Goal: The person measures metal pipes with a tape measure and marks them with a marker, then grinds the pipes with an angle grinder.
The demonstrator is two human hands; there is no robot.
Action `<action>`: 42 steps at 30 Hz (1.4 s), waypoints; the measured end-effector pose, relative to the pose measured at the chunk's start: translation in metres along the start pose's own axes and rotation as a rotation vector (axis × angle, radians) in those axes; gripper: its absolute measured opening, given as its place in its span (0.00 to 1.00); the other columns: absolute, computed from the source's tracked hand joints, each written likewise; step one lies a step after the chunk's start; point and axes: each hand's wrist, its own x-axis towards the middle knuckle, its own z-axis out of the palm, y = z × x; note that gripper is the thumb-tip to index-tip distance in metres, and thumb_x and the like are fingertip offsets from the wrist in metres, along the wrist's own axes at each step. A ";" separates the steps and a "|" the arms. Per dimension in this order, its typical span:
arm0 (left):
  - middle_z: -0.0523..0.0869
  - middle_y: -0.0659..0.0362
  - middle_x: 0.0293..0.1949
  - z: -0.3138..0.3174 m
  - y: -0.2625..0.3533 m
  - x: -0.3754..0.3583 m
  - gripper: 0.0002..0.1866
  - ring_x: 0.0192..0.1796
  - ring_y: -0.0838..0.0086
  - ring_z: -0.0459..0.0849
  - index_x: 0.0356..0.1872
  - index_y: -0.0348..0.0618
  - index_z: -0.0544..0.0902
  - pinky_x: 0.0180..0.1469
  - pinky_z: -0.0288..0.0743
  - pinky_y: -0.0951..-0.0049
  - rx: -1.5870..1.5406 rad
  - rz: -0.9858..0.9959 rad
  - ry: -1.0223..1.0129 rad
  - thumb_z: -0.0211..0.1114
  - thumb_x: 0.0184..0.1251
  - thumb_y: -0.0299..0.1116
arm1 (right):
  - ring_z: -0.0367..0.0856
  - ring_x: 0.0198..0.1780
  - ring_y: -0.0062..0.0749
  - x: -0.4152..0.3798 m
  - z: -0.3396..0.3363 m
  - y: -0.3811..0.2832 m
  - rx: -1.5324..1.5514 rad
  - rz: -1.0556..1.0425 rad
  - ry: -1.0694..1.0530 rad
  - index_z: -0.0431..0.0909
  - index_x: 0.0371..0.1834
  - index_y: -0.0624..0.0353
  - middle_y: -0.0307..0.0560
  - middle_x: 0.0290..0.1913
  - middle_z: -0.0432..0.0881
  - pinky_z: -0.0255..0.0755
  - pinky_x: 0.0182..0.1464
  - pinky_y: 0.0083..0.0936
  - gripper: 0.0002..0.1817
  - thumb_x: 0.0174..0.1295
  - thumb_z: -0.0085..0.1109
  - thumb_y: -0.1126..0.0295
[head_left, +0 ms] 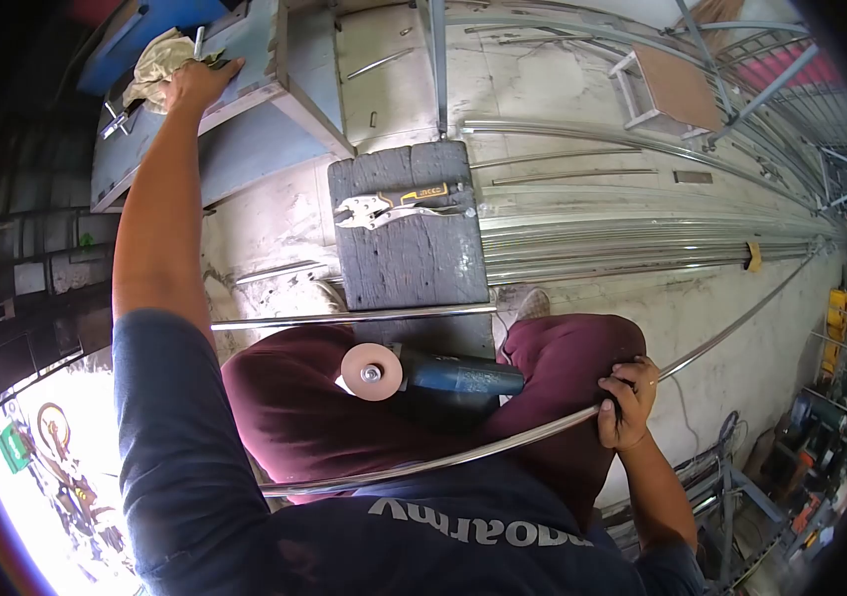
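Note:
My left hand [199,83] reaches out to a blue-grey workbench [302,74] at the upper left. Its thumb is spread to the side, and the other fingers are partly hidden at a crumpled tan cloth [159,66]. Close to the cloth stands a metal clamp with a T-handle [116,121]. My right hand [629,402] is wrapped round a long shiny metal tube [503,441] that runs across my lap. Between my legs lies a blue angle grinder [458,376] with a reddish disc [372,372]. Another shiny tube [384,315] crosses just in front of it.
Locking pliers [374,211] rest on a dark wooden block [409,263]. Many long metal tubes [632,243] lie on the floor to the right, near a small stool [677,89]. A blue-grey upright post [439,65] stands ahead. Tools and machines [821,447] crowd the right side.

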 end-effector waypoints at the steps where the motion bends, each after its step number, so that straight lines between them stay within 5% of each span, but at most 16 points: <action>1: 0.86 0.37 0.73 0.001 -0.001 0.000 0.58 0.78 0.41 0.81 0.72 0.28 0.84 0.84 0.64 0.44 -0.044 0.014 0.019 0.67 0.66 0.82 | 0.83 0.52 0.52 0.000 0.000 -0.001 -0.002 0.003 0.005 0.88 0.42 0.57 0.53 0.47 0.81 0.72 0.67 0.60 0.15 0.58 0.63 0.61; 9: 0.77 0.33 0.79 0.031 -0.055 0.025 0.70 0.79 0.43 0.79 0.76 0.23 0.78 0.85 0.65 0.49 -0.455 -0.198 0.420 0.77 0.51 0.85 | 0.82 0.52 0.54 0.000 0.003 -0.005 0.009 -0.033 0.038 0.87 0.43 0.58 0.55 0.48 0.81 0.73 0.67 0.60 0.13 0.59 0.63 0.64; 14: 0.82 0.42 0.73 0.023 -0.084 0.025 0.60 0.66 0.45 0.86 0.73 0.26 0.78 0.65 0.84 0.53 -1.509 -0.512 0.336 0.97 0.47 0.60 | 0.81 0.52 0.55 -0.003 0.003 -0.008 0.002 -0.037 0.052 0.87 0.44 0.59 0.56 0.48 0.81 0.73 0.67 0.59 0.13 0.61 0.63 0.64; 17: 0.87 0.48 0.61 -0.010 -0.089 -0.006 0.49 0.55 0.55 0.89 0.68 0.30 0.79 0.50 0.85 0.59 -1.885 -0.441 0.361 0.94 0.56 0.54 | 0.80 0.53 0.56 -0.005 0.007 -0.006 0.009 -0.045 0.064 0.87 0.44 0.59 0.56 0.49 0.81 0.74 0.66 0.59 0.13 0.63 0.63 0.63; 18: 0.87 0.51 0.52 -0.024 -0.093 -0.014 0.32 0.46 0.60 0.88 0.62 0.38 0.80 0.39 0.77 0.65 -1.949 -0.421 0.320 0.85 0.71 0.48 | 0.80 0.53 0.56 -0.006 0.008 -0.005 0.010 -0.049 0.067 0.87 0.44 0.59 0.56 0.49 0.81 0.73 0.66 0.59 0.12 0.63 0.63 0.63; 21: 0.92 0.53 0.45 -0.057 -0.104 -0.041 0.19 0.39 0.64 0.92 0.54 0.43 0.83 0.31 0.72 0.69 -2.210 -0.361 0.235 0.71 0.80 0.49 | 0.80 0.53 0.57 -0.007 0.005 -0.009 -0.001 -0.064 0.080 0.86 0.44 0.59 0.56 0.50 0.80 0.73 0.67 0.57 0.12 0.63 0.63 0.66; 22: 0.92 0.53 0.45 -0.071 -0.104 -0.054 0.17 0.39 0.61 0.93 0.54 0.44 0.83 0.33 0.71 0.70 -2.190 -0.345 0.213 0.62 0.81 0.47 | 0.80 0.53 0.58 -0.006 0.004 -0.012 -0.005 -0.063 0.087 0.86 0.44 0.59 0.56 0.50 0.80 0.73 0.67 0.56 0.11 0.63 0.63 0.67; 25: 0.92 0.52 0.46 -0.099 -0.100 -0.094 0.17 0.45 0.58 0.93 0.54 0.44 0.84 0.42 0.78 0.64 -2.207 -0.232 0.208 0.64 0.76 0.46 | 0.80 0.53 0.58 -0.008 0.001 -0.020 -0.007 -0.049 0.089 0.86 0.44 0.60 0.56 0.50 0.80 0.73 0.66 0.54 0.10 0.62 0.64 0.70; 27: 0.93 0.47 0.53 -0.107 -0.105 -0.128 0.27 0.51 0.54 0.94 0.61 0.34 0.85 0.52 0.87 0.56 -2.054 -0.033 -0.047 0.58 0.78 0.49 | 0.80 0.52 0.57 -0.010 -0.001 -0.022 -0.048 -0.092 0.065 0.86 0.44 0.60 0.55 0.49 0.81 0.74 0.65 0.54 0.10 0.60 0.66 0.72; 28: 0.93 0.46 0.47 -0.122 -0.092 -0.164 0.22 0.46 0.53 0.95 0.56 0.37 0.83 0.47 0.88 0.54 -2.063 -0.011 -0.118 0.59 0.76 0.47 | 0.81 0.52 0.56 -0.010 0.001 -0.023 -0.089 -0.142 0.046 0.86 0.44 0.61 0.54 0.49 0.82 0.74 0.64 0.54 0.10 0.60 0.68 0.72; 30: 0.92 0.42 0.54 -0.165 -0.053 -0.287 0.25 0.53 0.46 0.94 0.65 0.30 0.82 0.66 0.89 0.43 -2.240 0.102 -0.368 0.58 0.78 0.40 | 0.83 0.49 0.53 0.009 -0.001 -0.048 -0.145 -0.280 0.109 0.86 0.43 0.61 0.51 0.45 0.83 0.76 0.61 0.54 0.10 0.58 0.71 0.75; 33: 0.90 0.44 0.50 -0.167 -0.043 -0.414 0.18 0.52 0.48 0.94 0.52 0.36 0.83 0.63 0.89 0.42 -2.134 0.054 -0.663 0.60 0.78 0.42 | 0.83 0.48 0.55 0.042 -0.017 -0.124 0.035 -0.291 0.263 0.88 0.43 0.62 0.52 0.44 0.85 0.77 0.62 0.54 0.07 0.63 0.72 0.73; 35: 0.90 0.47 0.45 -0.154 -0.031 -0.502 0.20 0.50 0.50 0.93 0.51 0.35 0.84 0.57 0.91 0.42 -2.212 -0.100 -0.873 0.60 0.77 0.45 | 0.88 0.55 0.50 0.051 -0.019 -0.161 0.300 -0.105 0.143 0.87 0.58 0.64 0.54 0.54 0.89 0.78 0.66 0.43 0.14 0.74 0.69 0.71; 37: 0.91 0.41 0.45 -0.149 -0.022 -0.582 0.22 0.46 0.44 0.95 0.51 0.39 0.83 0.53 0.91 0.41 -2.191 -0.118 -1.208 0.56 0.84 0.50 | 0.88 0.62 0.40 0.061 -0.007 -0.193 1.078 0.110 -0.109 0.80 0.74 0.65 0.54 0.61 0.90 0.77 0.70 0.40 0.23 0.83 0.65 0.64; 39: 0.91 0.34 0.42 -0.147 -0.015 -0.639 0.27 0.40 0.35 0.93 0.47 0.41 0.80 0.47 0.91 0.34 -2.231 -0.111 -1.554 0.49 0.89 0.58 | 0.86 0.69 0.38 0.070 -0.014 -0.223 1.506 -0.013 -0.389 0.71 0.84 0.65 0.57 0.67 0.88 0.76 0.74 0.41 0.30 0.88 0.60 0.60; 42: 0.89 0.35 0.44 -0.128 -0.017 -0.683 0.28 0.43 0.35 0.94 0.46 0.43 0.79 0.50 0.90 0.30 -2.131 -0.057 -1.641 0.51 0.89 0.62 | 0.86 0.70 0.46 0.045 -0.005 -0.237 1.595 -0.038 -0.574 0.75 0.78 0.65 0.63 0.66 0.88 0.78 0.75 0.43 0.24 0.89 0.57 0.61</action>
